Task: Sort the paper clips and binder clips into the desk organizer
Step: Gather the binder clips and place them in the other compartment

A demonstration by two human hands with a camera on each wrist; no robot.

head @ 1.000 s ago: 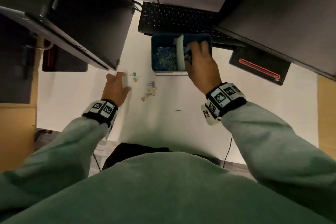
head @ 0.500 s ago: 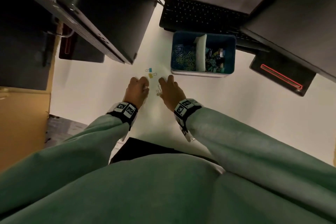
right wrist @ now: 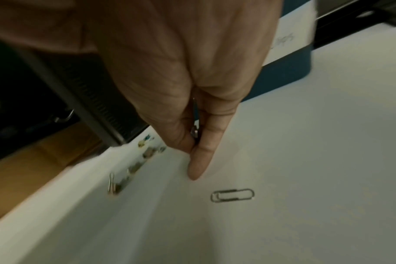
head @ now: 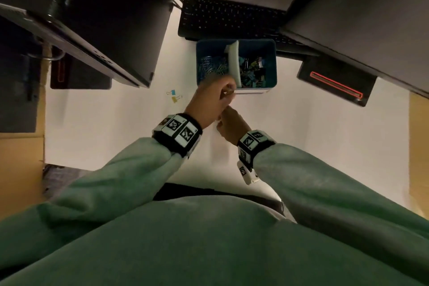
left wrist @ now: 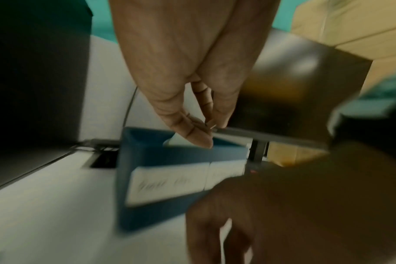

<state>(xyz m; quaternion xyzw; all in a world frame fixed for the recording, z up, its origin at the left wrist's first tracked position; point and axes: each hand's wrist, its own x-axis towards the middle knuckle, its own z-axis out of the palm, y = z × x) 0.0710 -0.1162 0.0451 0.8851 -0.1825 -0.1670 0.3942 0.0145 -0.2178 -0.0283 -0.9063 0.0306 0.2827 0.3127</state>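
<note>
The blue desk organizer stands at the back of the white desk, split by a white divider. Paper clips fill its left half and binder clips its right. My left hand is at the organizer's front rim by the left half, pinching a small metal clip. My right hand is just behind it over the desk, thumb and forefinger pinching another small metal clip. One paper clip lies loose below the right hand.
A blue binder clip and a yellow binder clip lie left of the organizer; several more sit in a row. A keyboard lies behind the organizer, between a left monitor and a right monitor.
One second ago my right hand was in the organizer; it came back to the loose clips beside the left. My left hand has since risen forward to the organizer's rim.
</note>
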